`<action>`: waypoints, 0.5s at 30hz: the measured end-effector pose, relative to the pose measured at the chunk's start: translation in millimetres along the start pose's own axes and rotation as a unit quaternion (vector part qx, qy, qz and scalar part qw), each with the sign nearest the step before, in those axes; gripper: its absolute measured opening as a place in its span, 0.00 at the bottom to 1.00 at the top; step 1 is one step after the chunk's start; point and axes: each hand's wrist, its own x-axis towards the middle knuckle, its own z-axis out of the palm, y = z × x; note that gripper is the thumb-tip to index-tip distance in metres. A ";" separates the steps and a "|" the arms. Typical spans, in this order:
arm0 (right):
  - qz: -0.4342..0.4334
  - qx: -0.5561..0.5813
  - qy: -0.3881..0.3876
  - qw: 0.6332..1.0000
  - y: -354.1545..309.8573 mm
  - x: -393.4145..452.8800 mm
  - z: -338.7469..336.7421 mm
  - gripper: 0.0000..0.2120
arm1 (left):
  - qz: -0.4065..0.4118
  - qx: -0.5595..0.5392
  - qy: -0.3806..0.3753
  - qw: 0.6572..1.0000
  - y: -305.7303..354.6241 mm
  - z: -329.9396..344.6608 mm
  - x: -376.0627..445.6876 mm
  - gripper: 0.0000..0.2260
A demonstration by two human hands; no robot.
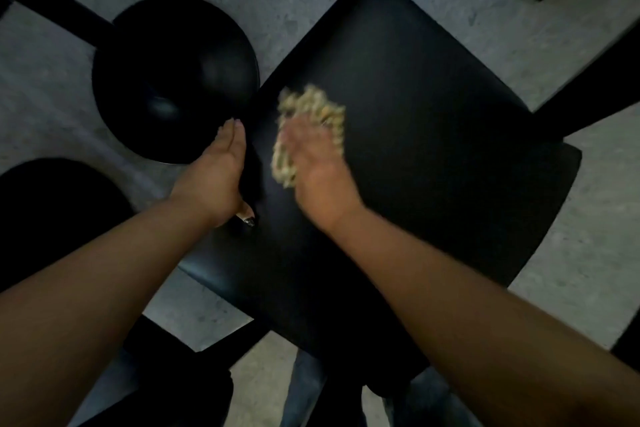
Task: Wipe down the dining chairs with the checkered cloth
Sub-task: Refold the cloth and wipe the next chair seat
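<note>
Cloth: the checkered cloth [309, 130] lay bunched on the black chair [433, 149] seat.
Right hand [320, 172]: fingers curled over the cloth, blurred.
Left hand [218, 177]: gripped the seat's 9 o'clock edge.
Base: round black base [173, 76] at 10 o'clock.

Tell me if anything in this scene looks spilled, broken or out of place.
Nothing stands out. The right hand presses the checkered cloth on the black chair seat while the left hand grips its edge. No spill or damage shows, though the picture is dim and blurred.
</note>
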 end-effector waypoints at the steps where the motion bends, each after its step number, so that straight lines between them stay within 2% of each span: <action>1: -0.037 0.020 -0.039 0.998 -11.5 -13.6 3.8 0.23 | 0.001 0.004 -0.014 1.000 -0.2 -1.3 -0.3 0.63; 3: -0.062 0.071 -0.093 0.991 -11.6 -20.2 0.3 0.23 | -0.002 0.004 -0.048 0.999 0.4 -2.8 -1.2 0.65; 6: -0.023 0.093 -0.015 0.995 21.6 -0.9 -30.9 0.24 | -0.004 -0.030 -0.061 0.998 12.8 -6.4 3.0 0.67; 8: 0.093 0.110 0.077 0.987 63.1 22.2 -63.6 0.25 | 0.013 -0.059 -0.044 0.997 31.5 -7.4 9.8 0.66; 10: 0.232 0.112 0.119 0.959 109.8 44.1 -100.3 0.25 | 0.005 -0.045 -0.043 0.998 51.4 -5.2 15.9 0.66; 13: 0.344 0.014 0.094 0.934 176.7 57.2 -141.1 0.18 | -0.027 0.002 -0.014 1.000 65.8 6.6 19.6 0.67; 15: 0.428 -0.024 0.018 0.903 202.7 57.8 -151.2 0.16 | -0.034 0.018 -0.001 0.999 65.0 11.1 20.0 0.68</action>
